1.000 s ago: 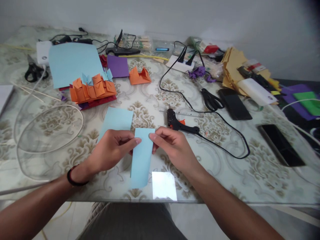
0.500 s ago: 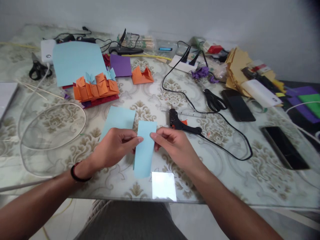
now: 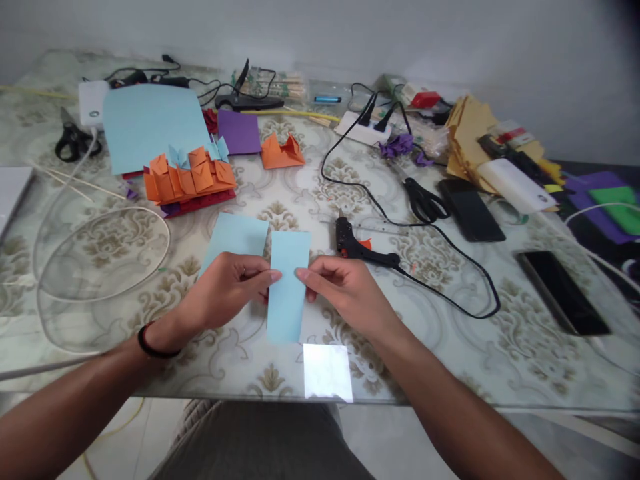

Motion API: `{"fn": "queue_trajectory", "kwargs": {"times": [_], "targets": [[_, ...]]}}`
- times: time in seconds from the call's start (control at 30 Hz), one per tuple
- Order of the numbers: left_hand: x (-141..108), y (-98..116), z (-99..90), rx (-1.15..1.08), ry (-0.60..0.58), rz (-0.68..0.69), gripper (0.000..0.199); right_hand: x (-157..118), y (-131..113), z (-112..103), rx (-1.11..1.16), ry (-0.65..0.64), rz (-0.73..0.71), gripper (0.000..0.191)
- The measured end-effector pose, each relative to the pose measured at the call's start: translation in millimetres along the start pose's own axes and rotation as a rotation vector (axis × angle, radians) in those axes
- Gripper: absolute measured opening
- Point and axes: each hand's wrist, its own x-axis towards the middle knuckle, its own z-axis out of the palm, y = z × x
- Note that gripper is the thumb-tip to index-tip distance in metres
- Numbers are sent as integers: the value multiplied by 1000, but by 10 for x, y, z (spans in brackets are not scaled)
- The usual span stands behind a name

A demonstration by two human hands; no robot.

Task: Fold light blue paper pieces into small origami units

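Note:
A folded strip of light blue paper is held upright lengthwise between my two hands, just above the table. My left hand pinches its left edge between thumb and fingers. On the opposite edge, my right hand grips it the same way, thumb on top. Behind my left hand lies another light blue paper sheet, partly covered by that hand. A black glue gun rests on its side beyond my right hand.
Orange folded paper pieces sit at the back left before a large blue sheet. Black scissors, a phone and another phone lie to the right. The glue gun's black cord loops across the table.
The blue paper strip has shifted slightly up and away from me, with both hands still pinching its edges. The view has moved a little.

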Motion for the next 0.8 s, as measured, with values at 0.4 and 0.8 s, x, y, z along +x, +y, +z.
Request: {"fn": "queue_trajectory", "kwargs": {"times": [0.4,0.8], "targets": [[7,-2,-18,54,-31,-13,35,2,-26,-5,4,-18,-3,41],[21,-17,-20,48,-100,-34,33,11,11,-2,-33,34,1,40]]}}
